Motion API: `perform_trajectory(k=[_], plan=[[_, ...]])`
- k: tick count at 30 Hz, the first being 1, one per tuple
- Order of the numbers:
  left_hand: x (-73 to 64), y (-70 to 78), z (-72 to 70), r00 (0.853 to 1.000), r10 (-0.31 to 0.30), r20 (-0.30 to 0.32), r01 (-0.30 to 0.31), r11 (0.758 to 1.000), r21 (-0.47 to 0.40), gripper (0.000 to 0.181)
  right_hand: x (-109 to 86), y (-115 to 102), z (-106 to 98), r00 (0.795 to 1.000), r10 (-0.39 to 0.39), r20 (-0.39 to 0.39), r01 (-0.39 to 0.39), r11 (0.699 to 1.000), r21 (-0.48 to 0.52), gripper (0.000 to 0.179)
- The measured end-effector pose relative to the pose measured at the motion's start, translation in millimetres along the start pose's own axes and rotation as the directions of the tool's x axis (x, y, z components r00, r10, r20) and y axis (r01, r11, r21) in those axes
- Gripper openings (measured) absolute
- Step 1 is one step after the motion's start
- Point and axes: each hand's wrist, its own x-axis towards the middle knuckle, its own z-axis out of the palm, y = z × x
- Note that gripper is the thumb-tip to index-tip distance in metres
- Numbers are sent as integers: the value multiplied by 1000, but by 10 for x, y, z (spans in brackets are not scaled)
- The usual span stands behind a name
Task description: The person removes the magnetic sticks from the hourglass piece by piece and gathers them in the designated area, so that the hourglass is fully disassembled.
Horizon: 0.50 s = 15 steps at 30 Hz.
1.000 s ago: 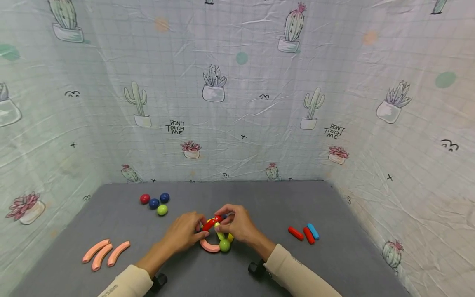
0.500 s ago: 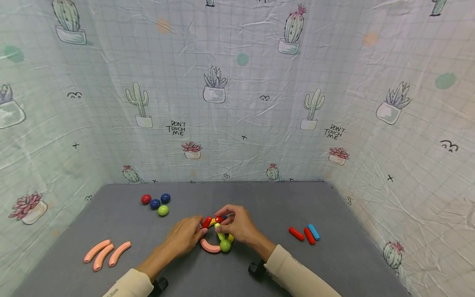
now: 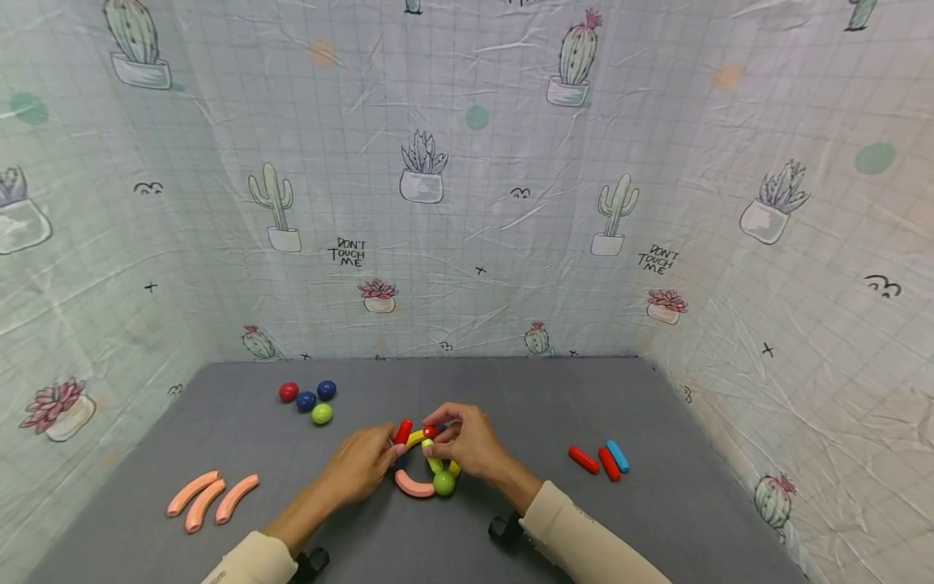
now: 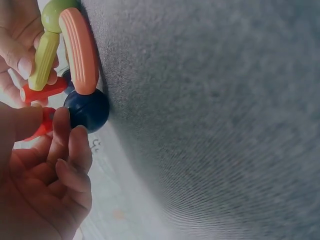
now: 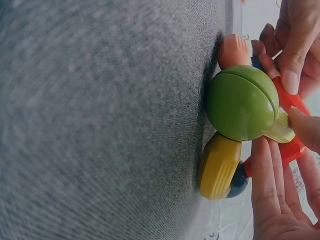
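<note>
Near the table's front edge: two hands on a toy ring

At mid-table (image 3: 554, 389) the left hand (image 3: 361, 464) is pinching a red stick (image 3: 403, 431), the right hand (image 3: 473, 444) is gripping the ring of sticks and balls (image 3: 430, 470); light, rigid, probably loose at its joints, it is best held by the sticks

Both hands' fingers (image 3: 394, 444) pinch red sticks (image 3: 403, 431) over a pink curve (image 3: 413, 486).
</note>
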Motion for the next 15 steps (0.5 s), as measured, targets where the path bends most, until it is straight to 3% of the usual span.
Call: perform_trajectory(k=[15], plan=[[-31, -43, 21, 996, 29, -80, -32, 998, -46, 14, 1, -7, -7, 1000, -5, -2, 5, 1000, 2, 36]])
